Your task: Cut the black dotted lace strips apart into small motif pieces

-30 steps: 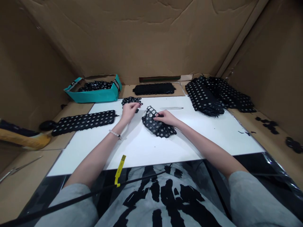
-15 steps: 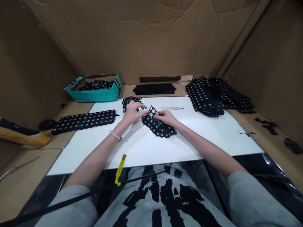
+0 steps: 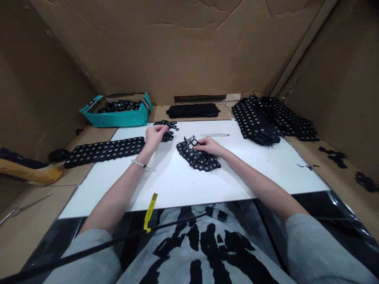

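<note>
Dotted mesh piece (image 3: 199,158) lies crumpled near the middle of the white board (image 3: 166,185), below the pen (image 3: 214,135). Right hand (image 3: 209,145) has its upper edge in a thumb-and-finger pinch, fingers closed on the mesh with hardly any gap. Left hand (image 3: 156,137) is off the mesh, over by the small black pieces (image 3: 167,136) at the upper left of the board; its fingers are bunched together, tips nearly meeting. Too small and dim there to tell if a scrap sits between them.

Risks: mesh near the pinch looks open and thin, so a hard tug could rip the strands between holes. Only the right hand holds it, by one edge; a loose pinch could let it slip or fold over itself. Small black pieces look light: a brush from the left hand could scatter them, or one could cling to a fingertip. Dotted strip (image 3: 105,152) has its right end close to that wrist, so a sideways sweep could knock it askew. Pen is just beyond the right hand and could get rolled by a knuckle. Black cord (image 3: 97,250) with yellow tag (image 3: 150,211) crosses below the left arm; an elbow drop could snag it.
</note>
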A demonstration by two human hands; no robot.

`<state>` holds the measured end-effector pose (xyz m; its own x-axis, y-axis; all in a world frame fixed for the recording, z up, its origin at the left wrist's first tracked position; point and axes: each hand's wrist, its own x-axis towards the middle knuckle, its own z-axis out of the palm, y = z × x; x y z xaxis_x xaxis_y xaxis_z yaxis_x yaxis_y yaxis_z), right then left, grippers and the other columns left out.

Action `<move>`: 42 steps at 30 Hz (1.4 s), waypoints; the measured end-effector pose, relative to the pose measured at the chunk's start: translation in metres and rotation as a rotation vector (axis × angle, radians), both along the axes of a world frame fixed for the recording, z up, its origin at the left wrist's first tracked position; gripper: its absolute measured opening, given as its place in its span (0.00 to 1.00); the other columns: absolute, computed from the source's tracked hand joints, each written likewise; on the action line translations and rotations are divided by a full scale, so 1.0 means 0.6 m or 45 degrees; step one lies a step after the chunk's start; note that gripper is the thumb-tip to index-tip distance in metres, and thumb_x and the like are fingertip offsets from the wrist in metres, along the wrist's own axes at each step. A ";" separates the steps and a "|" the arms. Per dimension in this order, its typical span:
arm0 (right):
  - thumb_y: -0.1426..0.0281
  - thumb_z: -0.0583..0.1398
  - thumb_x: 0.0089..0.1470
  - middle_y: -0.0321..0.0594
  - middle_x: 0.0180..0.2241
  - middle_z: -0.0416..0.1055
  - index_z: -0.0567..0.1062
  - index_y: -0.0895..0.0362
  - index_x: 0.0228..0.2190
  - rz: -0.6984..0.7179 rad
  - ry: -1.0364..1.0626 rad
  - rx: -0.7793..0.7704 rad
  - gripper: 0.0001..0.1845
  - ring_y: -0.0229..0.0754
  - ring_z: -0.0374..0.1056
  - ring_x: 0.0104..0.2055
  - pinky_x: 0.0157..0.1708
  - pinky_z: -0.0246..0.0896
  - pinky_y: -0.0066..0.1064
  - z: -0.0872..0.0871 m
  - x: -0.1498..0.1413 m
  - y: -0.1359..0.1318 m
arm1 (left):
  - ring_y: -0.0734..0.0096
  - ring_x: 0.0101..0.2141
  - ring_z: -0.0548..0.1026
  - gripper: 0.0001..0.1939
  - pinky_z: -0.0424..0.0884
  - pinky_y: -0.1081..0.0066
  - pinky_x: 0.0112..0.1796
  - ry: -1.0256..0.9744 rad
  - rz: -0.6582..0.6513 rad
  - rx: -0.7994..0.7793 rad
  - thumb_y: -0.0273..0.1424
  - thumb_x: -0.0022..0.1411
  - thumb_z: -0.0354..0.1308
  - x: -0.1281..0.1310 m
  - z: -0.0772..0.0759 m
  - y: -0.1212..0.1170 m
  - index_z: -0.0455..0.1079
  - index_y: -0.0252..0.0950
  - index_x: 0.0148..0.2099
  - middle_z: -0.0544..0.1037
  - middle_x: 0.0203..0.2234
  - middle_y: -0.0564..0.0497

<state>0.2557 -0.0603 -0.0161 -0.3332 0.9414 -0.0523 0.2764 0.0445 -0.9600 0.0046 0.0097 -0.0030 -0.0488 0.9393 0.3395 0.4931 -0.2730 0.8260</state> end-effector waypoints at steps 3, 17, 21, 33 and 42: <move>0.55 0.65 0.40 0.35 0.22 0.70 0.76 0.60 0.24 -0.053 -0.008 -0.025 0.19 0.37 0.62 0.27 0.31 0.54 0.30 -0.002 -0.002 -0.004 | 0.60 0.35 0.76 0.07 0.68 0.64 0.42 0.116 0.198 0.115 0.34 0.50 0.64 -0.045 -0.003 0.029 0.76 0.34 0.28 0.80 0.29 0.46; 0.62 0.63 0.43 0.37 0.31 0.76 0.80 0.59 0.34 0.066 0.158 0.003 0.16 0.42 0.68 0.38 0.44 0.57 0.32 -0.002 -0.001 0.005 | 0.58 0.38 0.69 0.12 0.64 0.59 0.43 0.608 -0.619 0.265 0.41 0.59 0.61 0.078 0.003 -0.087 0.77 0.41 0.40 0.81 0.34 0.49; 0.64 0.67 0.38 0.34 0.27 0.75 0.80 0.60 0.34 0.061 0.117 -0.071 0.19 0.39 0.66 0.33 0.38 0.57 0.30 0.000 0.009 0.009 | 0.58 0.39 0.69 0.13 0.66 0.61 0.41 0.528 -0.563 0.231 0.41 0.58 0.61 0.069 0.000 -0.080 0.77 0.40 0.41 0.81 0.34 0.49; 0.50 0.64 0.41 0.34 0.24 0.70 0.77 0.60 0.28 0.039 0.031 -0.010 0.24 0.37 0.60 0.30 0.32 0.52 0.29 0.003 0.006 0.001 | 0.61 0.35 0.73 0.11 0.67 0.65 0.38 0.292 -0.532 -0.011 0.38 0.56 0.61 0.071 0.007 -0.067 0.79 0.37 0.32 0.82 0.30 0.48; 0.48 0.65 0.39 0.33 0.22 0.66 0.76 0.60 0.26 -0.030 -0.080 0.051 0.26 0.36 0.57 0.28 0.31 0.50 0.29 -0.007 0.005 0.003 | 0.58 0.38 0.74 0.08 0.64 0.62 0.46 0.243 0.203 0.192 0.35 0.53 0.63 -0.048 -0.003 0.028 0.76 0.36 0.31 0.79 0.30 0.47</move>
